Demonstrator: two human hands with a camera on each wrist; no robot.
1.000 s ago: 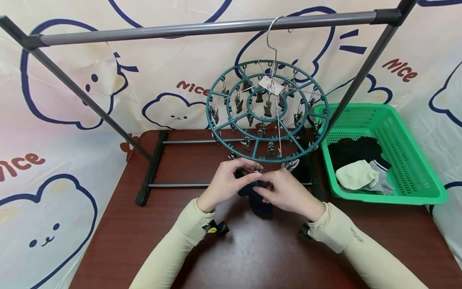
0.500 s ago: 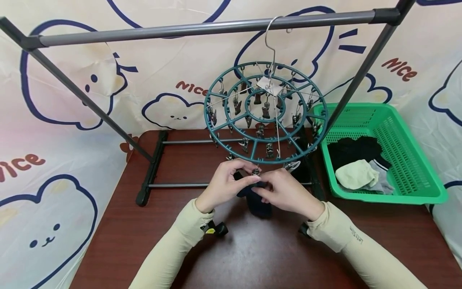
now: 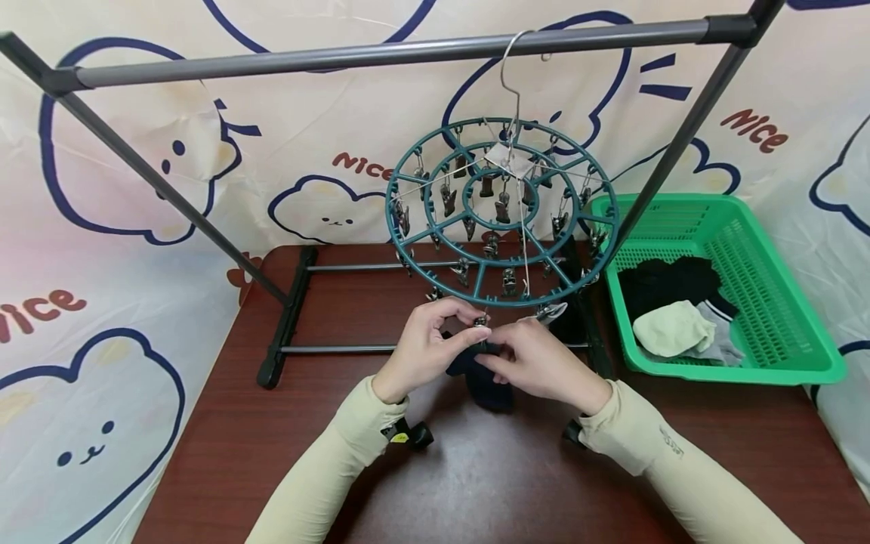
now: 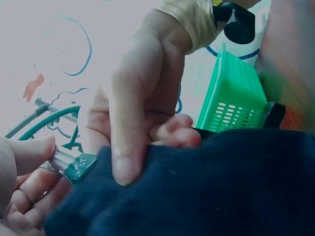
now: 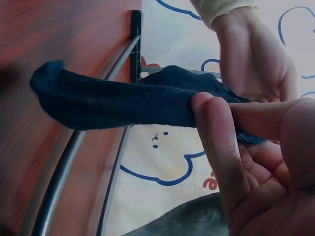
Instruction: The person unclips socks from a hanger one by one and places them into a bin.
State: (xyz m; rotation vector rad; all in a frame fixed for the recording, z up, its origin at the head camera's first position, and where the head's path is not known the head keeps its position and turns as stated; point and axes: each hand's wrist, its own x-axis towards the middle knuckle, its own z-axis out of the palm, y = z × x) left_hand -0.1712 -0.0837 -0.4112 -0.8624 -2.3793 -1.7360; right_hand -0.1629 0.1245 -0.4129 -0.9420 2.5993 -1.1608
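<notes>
In the head view my left hand pinches a metal clip hanging below the front rim of a round teal clip hanger. The left wrist view shows that clip's green end at the edge of a dark navy sock. My right hand pinches the cuff of the sock between thumb and fingers, its thumb lying flat on the fabric. The foot of the sock stretches away from my right fingers in the right wrist view, with more navy fabric behind it.
A grey rail carries the hanger by its hook. Several other clips hang from the rings, and a grey piece of fabric hangs at the right front. A green basket on the right holds black, pale yellow and grey garments.
The clip and hanger have shifted slightly left and down. Both hands keep their hold at nearly the same spot.
</notes>
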